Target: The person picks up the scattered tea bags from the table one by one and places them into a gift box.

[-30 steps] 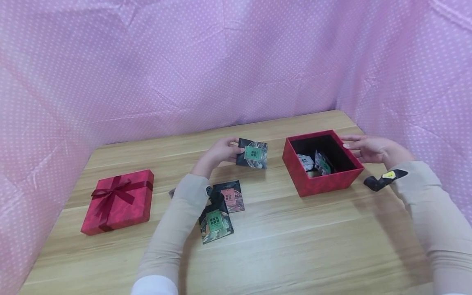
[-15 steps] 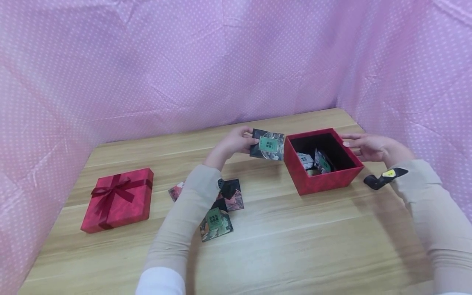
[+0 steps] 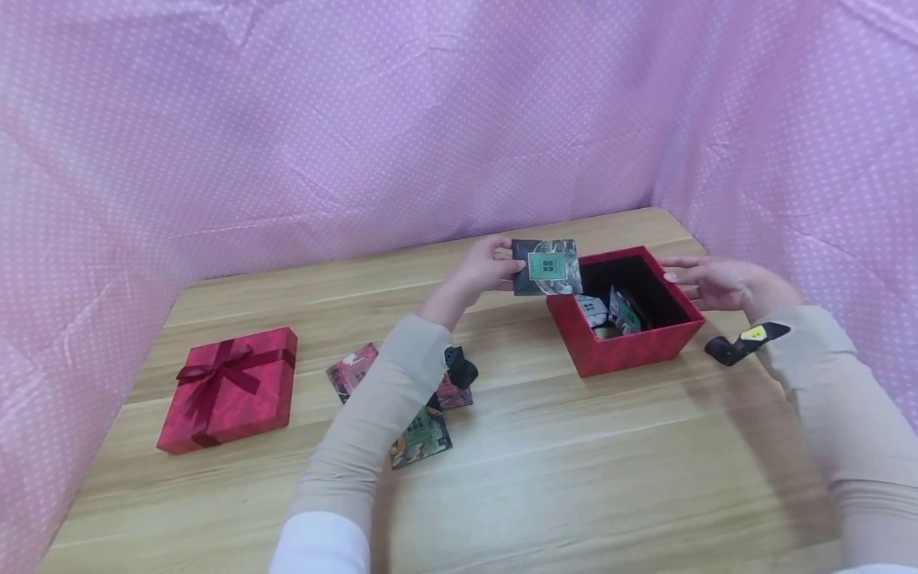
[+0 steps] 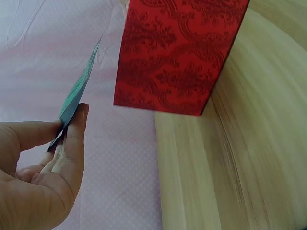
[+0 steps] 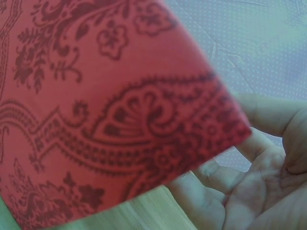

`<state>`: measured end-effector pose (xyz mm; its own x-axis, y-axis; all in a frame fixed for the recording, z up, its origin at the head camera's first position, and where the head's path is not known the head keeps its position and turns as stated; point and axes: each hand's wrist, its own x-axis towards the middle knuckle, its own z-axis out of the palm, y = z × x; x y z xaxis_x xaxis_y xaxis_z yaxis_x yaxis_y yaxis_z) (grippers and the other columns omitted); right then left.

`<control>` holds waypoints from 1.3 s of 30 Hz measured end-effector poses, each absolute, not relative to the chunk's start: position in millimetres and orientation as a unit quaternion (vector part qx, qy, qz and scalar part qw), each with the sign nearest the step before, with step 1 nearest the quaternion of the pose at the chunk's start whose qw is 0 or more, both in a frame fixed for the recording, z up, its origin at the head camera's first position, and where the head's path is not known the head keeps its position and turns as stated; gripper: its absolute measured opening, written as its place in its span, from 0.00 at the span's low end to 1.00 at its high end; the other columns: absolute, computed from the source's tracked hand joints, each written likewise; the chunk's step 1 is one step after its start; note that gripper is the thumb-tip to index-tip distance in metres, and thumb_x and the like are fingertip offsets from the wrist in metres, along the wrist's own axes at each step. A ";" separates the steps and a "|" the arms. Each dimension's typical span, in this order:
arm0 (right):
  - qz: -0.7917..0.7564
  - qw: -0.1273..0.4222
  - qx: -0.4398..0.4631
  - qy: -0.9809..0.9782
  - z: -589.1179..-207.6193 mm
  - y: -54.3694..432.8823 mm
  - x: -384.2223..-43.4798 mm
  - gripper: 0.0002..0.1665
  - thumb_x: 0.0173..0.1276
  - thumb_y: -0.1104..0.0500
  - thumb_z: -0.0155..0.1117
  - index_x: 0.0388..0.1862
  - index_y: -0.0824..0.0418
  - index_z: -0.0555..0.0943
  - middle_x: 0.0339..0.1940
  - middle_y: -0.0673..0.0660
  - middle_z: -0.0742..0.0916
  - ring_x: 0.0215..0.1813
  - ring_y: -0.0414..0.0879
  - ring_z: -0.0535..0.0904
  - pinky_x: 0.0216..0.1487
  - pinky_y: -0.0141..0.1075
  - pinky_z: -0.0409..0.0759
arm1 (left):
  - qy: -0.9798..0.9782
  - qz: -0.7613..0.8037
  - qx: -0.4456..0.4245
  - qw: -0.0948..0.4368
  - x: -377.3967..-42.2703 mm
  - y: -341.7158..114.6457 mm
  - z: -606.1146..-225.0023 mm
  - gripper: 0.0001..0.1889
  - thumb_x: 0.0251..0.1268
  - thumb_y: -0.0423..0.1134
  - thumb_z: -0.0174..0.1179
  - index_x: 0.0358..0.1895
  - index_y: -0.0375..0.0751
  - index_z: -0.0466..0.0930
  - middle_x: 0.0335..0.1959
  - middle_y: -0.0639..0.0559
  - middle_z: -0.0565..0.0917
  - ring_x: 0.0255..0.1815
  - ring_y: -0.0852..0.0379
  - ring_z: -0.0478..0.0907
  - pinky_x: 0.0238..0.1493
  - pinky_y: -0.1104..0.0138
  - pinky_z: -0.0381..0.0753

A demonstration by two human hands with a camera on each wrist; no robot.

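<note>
My left hand (image 3: 489, 268) pinches a dark flat sachet (image 3: 548, 268) with a green label, raised at the left rim of a red patterned box (image 3: 638, 351). Seen edge-on in the left wrist view, the sachet (image 4: 79, 91) sits between thumb and fingers. The open box holds several sachets (image 3: 625, 312), one leaning upright with a green label. My right hand (image 3: 727, 285) rests its extended fingers against the box's right side. In the right wrist view, the box wall (image 5: 110, 115) hides part of those fingers.
On the left lies a red lid (image 3: 237, 391) with a dark ribbon bow. Several sachets (image 3: 421, 438) lie on the wooden table (image 3: 545, 478), partly under my left forearm. A pink dotted cloth (image 3: 430, 119) hangs behind and at both sides.
My left hand has carried the sachet rightward and upward, from left of the box to its left rim. The right hand stays at the box's right side.
</note>
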<state>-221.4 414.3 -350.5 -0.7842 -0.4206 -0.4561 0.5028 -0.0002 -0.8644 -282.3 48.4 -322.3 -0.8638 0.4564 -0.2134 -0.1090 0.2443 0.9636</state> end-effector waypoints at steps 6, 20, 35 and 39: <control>-0.692 0.325 0.048 0.643 -349.5 413.0 -221.3 0.21 0.75 0.62 0.47 0.43 0.35 0.82 0.44 0.42 0.85 0.47 0.42 0.82 0.49 0.35 0.81 | 0.753 0.598 0.127 0.245 -280.9 65.7 -319.2 0.19 0.67 0.28 0.54 0.60 0.33 0.65 0.55 0.34 0.78 0.50 0.44 0.81 0.49 0.60 0.83; -0.699 0.330 0.040 0.633 -352.8 415.6 -222.8 0.22 0.76 0.62 0.45 0.44 0.35 0.81 0.44 0.42 0.85 0.47 0.42 0.82 0.49 0.36 0.81 | 0.736 0.602 0.175 0.258 -282.2 102.1 -319.9 0.18 0.67 0.28 0.55 0.58 0.32 0.68 0.55 0.33 0.78 0.50 0.44 0.81 0.46 0.62 0.84; -0.683 0.328 0.052 0.650 -351.8 417.7 -224.7 0.22 0.75 0.61 0.46 0.42 0.32 0.81 0.42 0.41 0.84 0.46 0.40 0.81 0.49 0.34 0.81 | 0.735 0.596 0.189 0.262 -282.6 129.5 -322.1 0.16 0.66 0.27 0.55 0.56 0.30 0.71 0.50 0.33 0.80 0.46 0.45 0.82 0.46 0.61 0.84; -0.689 0.326 0.055 0.645 -352.4 419.0 -223.8 0.22 0.75 0.61 0.46 0.41 0.34 0.81 0.41 0.41 0.85 0.45 0.39 0.81 0.49 0.34 0.81 | 0.743 0.577 0.197 0.276 -283.3 136.2 -320.6 0.16 0.67 0.28 0.54 0.57 0.32 0.71 0.51 0.34 0.81 0.43 0.47 0.82 0.45 0.64 0.84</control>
